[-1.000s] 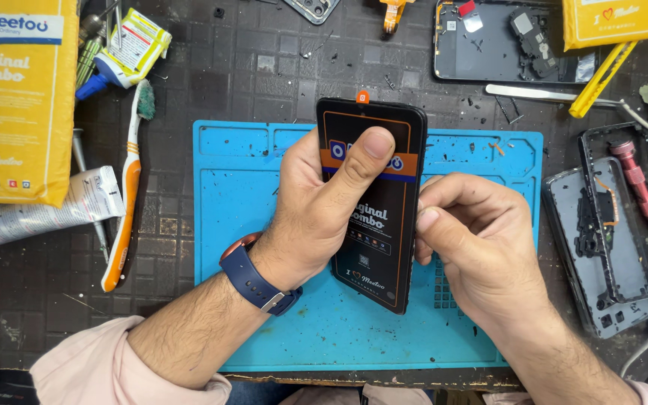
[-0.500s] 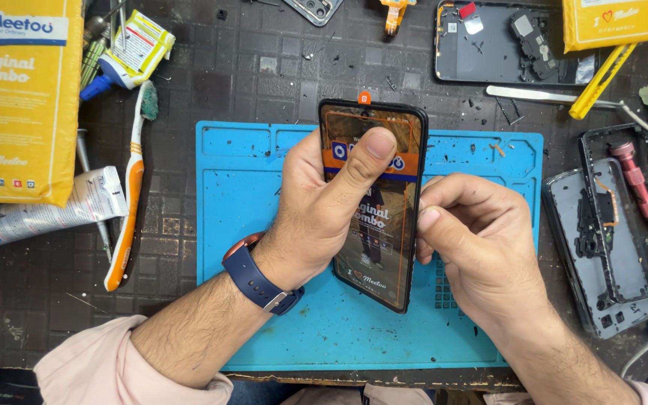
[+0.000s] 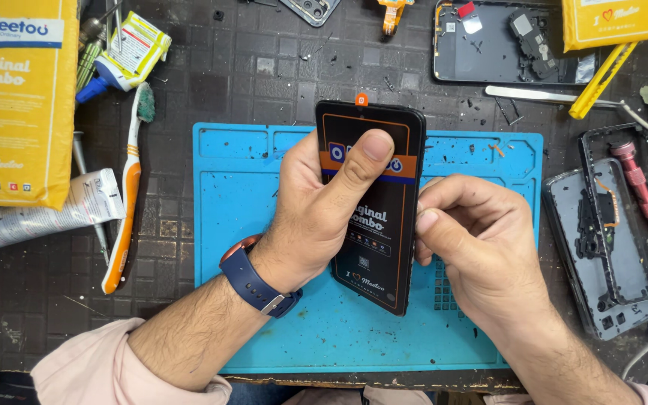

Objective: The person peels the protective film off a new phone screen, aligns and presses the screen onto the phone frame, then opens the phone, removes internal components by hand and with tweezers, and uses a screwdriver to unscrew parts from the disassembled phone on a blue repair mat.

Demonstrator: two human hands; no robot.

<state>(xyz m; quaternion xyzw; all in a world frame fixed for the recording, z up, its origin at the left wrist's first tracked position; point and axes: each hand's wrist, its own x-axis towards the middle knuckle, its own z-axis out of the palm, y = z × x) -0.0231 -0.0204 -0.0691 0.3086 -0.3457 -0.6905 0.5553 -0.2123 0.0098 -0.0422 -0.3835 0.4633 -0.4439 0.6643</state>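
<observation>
the left hand [image 3: 316,217] wraps its fingers [image 3: 365,154] around a black phone screen [image 3: 376,225] with a printed protective film, the thumb pressed flat across the orange band near its top. the right hand [image 3: 481,247] curls its fingers [image 3: 429,221] narrow against the screen's right edge, pinching at it. compared with half a second ago, the grip and the screen's tilt look almost unchanged; the screen stays upright in the middle of the frame, its lower end just above the blue work mat [image 3: 249,225]. further out on the dark tabletop [image 3: 211,67], a toothbrush [image 3: 125,202] and a glue tube [image 3: 35,217] lie at the left, a yellow package [image 3: 16,112] in the upper left, and an opened phone body [image 3: 609,247] at the right.
</observation>
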